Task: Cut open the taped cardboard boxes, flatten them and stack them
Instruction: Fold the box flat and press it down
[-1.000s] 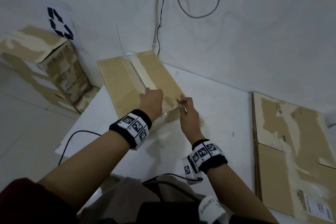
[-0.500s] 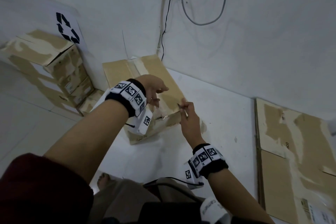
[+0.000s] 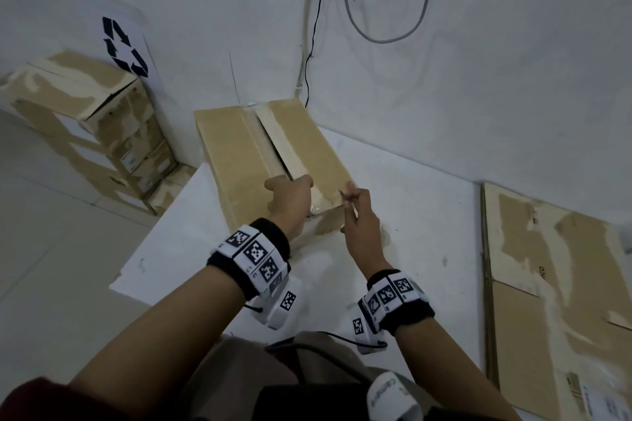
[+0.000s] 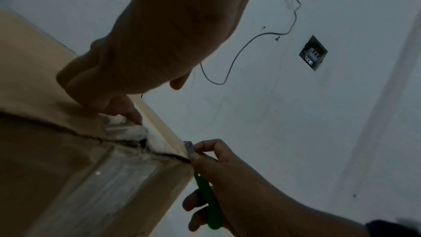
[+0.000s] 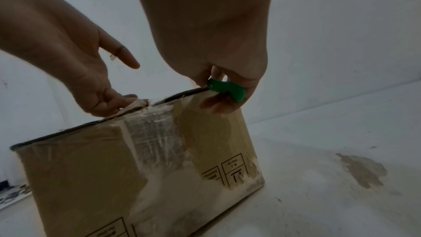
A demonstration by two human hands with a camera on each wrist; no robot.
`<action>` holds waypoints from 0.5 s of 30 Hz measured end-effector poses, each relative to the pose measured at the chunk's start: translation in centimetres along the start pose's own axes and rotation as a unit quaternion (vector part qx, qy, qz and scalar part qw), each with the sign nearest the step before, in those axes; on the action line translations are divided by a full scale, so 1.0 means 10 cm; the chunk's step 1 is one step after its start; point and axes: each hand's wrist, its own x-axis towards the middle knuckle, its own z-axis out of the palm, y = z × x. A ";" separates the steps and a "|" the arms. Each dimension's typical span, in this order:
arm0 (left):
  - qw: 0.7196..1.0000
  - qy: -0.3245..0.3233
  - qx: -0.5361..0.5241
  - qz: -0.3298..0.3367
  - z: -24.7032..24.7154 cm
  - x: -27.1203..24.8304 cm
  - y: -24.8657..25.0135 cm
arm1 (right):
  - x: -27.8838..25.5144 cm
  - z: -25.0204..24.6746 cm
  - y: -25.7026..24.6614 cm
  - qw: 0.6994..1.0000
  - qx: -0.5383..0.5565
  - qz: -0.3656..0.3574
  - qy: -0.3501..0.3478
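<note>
Two hands work at the near top edge of the cardboard box [image 3: 239, 161], which sits on the white table [image 3: 427, 215] by the wall corner. Left hand [image 3: 289, 203] has fingertips curled onto the torn tape [image 5: 145, 120] at the box's centre seam. Right hand [image 3: 360, 219] grips a green-handled cutter [image 5: 226, 89], blade at the box's near right corner. Flattened cardboard [image 3: 547, 284] lies well right of the box; stacked boxes [image 3: 85, 120] left of it.

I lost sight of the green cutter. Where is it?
The green cutter sits in the right hand, its blade at the cardboard box's near top corner.
</note>
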 end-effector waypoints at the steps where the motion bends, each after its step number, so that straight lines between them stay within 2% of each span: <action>1: 1.000 0.000 -0.004 0.003 0.00 -0.01 -0.01 | 0.01 -0.02 0.00 1.000 0.004 0.006 -0.009; 3: 1.000 -0.011 -0.004 0.003 -0.02 -0.01 -0.01 | 0.02 -0.07 -0.01 0.999 0.011 0.011 -0.031; 7: 0.997 -0.069 -0.033 0.000 -0.07 0.01 0.00 | -0.14 -0.08 -0.04 0.997 -0.032 -0.066 -0.008; 11: 0.993 -0.109 -0.040 0.002 -0.06 0.03 0.00 | -0.34 -0.02 -0.10 0.991 -0.039 -0.120 -0.046; 15: 0.984 -0.154 -0.082 -0.021 -0.08 0.06 -0.03 | -0.35 0.06 -0.05 0.988 -0.108 -0.107 -0.034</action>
